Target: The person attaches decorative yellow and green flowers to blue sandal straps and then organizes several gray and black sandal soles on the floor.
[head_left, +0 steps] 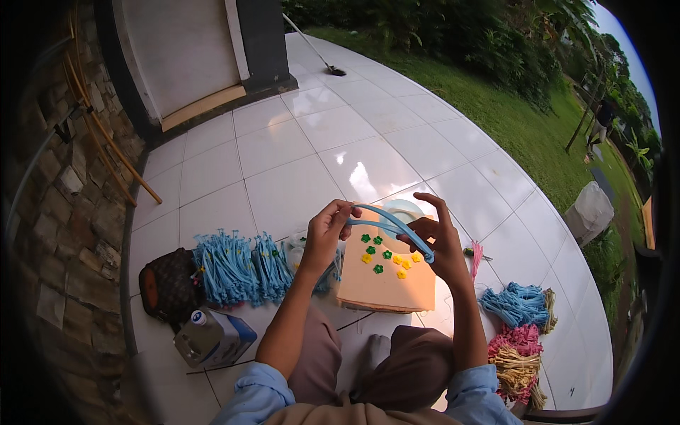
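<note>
Landmark: the tan box on the floor in front of my knees. The blue strip is up in the air over the far part of the box, strung between my two hands.

My left hand pinches one end between thumb and fingers. My right hand has the other end in its fingers, the index finger lifted off and crooked. Two-ended hold, I judge, because the strip is too limp to keep its curve alone. It looks doubled: two flat, narrow lengths, smooth with a soft sheen, bowing upward.

On the box top: small green flowers and yellow flowers, five-petalled, glossy, plastic by the look. Loosely grouped by colour, probably for easy picking; the box seems to serve as a low worktop. At its far edge, a pale round thing, partly behind the strip; cannot tell what.

Left of the box: blue bundles, thin stalks with knobbly tips, laid side by side, likely to keep them from tangling. Beyond them, a brown patterned bag, soft-sided; nearer me, a boxy can with a capped top.

Right of the box: pink strands, then a blue bunch, with pink and straw-coloured bunches nearer me, dry and fibrous-looking.
</note>
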`<state>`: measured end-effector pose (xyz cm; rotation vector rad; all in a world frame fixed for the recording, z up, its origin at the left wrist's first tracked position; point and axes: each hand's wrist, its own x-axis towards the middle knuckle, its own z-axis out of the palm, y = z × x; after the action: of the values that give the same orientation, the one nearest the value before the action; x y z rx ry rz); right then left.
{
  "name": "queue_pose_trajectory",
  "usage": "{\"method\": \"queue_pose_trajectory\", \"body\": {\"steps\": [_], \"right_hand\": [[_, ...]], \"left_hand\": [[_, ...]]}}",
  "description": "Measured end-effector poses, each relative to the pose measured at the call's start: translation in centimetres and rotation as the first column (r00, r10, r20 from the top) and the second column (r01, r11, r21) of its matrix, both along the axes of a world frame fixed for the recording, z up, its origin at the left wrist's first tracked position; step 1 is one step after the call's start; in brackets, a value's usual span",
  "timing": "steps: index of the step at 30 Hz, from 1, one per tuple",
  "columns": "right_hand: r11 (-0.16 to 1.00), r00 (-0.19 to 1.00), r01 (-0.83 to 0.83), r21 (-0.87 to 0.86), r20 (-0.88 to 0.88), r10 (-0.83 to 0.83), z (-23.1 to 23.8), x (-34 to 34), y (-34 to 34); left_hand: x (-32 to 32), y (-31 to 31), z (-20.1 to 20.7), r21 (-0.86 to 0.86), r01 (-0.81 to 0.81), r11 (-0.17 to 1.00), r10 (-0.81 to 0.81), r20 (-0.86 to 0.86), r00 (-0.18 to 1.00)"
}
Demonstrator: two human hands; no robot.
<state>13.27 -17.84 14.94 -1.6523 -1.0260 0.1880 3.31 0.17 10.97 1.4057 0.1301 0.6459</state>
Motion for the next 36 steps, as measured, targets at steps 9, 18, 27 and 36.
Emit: {"method": "queue_pose_trajectory", "body": {"steps": [9,18,27,36], "right_hand": [[0.886,0.876,-0.420,-0.199,-0.345,0.337,-3.2,-0.4,1.9],[0.932,0.846,-0.018,0.361,-0.491,0.207,-2.4,-0.1,4.5],[0.935,0.894,0.282,0.213,-0.413,-0.175,-6.5,4.6,2.5],[0.868,0.982,-0.059,-0.492,0.129,0.140,-13.8,3.2,1.8]], "left_hand": [[0.0,-0.5,-0.5,0.032,-0.215,0.976,0.218,-0.104,0.970],[-1.3,-0.3,0.4,0.247,-0.060,0.967,0.129,-0.274,0.953],[-0.9,0.9,-1.1,0.252,-0.121,0.960,0.207,-0.346,0.915],[1.1,2.2,-6.0,0.187,-0.139,0.973,0.215,-0.495,0.842]]}}
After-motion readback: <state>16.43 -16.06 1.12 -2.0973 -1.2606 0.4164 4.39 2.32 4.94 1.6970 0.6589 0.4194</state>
